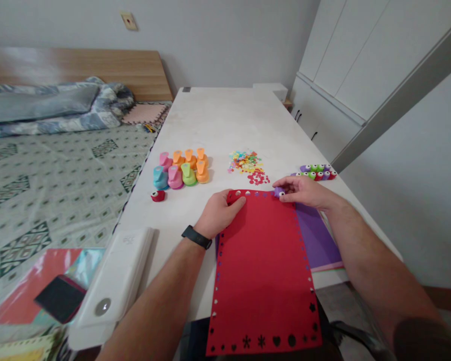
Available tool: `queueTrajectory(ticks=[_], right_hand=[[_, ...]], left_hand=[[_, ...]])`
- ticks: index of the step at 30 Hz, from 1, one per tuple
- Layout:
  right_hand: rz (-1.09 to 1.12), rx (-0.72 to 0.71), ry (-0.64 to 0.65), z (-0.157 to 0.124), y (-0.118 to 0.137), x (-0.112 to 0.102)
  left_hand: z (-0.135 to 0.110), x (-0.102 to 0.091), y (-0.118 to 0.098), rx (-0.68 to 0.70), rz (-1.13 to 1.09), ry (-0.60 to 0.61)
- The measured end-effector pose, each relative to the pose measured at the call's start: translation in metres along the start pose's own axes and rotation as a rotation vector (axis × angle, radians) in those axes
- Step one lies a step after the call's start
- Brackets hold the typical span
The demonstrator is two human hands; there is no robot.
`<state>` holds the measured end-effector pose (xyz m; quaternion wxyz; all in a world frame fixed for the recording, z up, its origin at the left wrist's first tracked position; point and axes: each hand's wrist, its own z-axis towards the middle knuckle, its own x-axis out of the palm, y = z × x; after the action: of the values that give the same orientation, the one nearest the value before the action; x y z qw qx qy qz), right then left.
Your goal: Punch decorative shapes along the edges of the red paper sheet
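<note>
A red sheet of paper with shapes punched along its edges hangs over the table's front edge. My left hand pinches its far left corner, thumb on top. At the far edge, toward the right corner, my right hand grips a small purple craft punch set on the paper's rim. Beyond the paper lies a pile of red punched bits beside multicoloured confetti. Purple paper lies partly under the red sheet, with other coloured sheets beneath it.
Larger colourful punches stand in rows at the left, with a small red punch nearer me. More small punches line the right edge. A white device lies at front left of the white table; a bed adjoins it.
</note>
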<state>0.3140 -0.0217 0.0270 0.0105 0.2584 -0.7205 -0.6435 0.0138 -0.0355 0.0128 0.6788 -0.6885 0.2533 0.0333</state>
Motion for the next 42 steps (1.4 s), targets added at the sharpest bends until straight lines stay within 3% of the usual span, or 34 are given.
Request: queueTrajectory(ticks=[21, 32, 42], right_hand=[[-0.119, -0.071, 0.094, -0.002, 0.001, 0.001], [-0.363, -0.101, 0.035, -0.001, 0.001, 0.006], [-0.379, -0.113, 0.06, -0.005, 0.009, 0.004]], left_hand=[[0.0, 0.002, 0.003, 0.034, 0.034, -0.044], [-0.001, 0.002, 0.002, 0.088, 0.154, -0.062], [-0.004, 0.003, -0.003, 0.113, 0.161, -0.082]])
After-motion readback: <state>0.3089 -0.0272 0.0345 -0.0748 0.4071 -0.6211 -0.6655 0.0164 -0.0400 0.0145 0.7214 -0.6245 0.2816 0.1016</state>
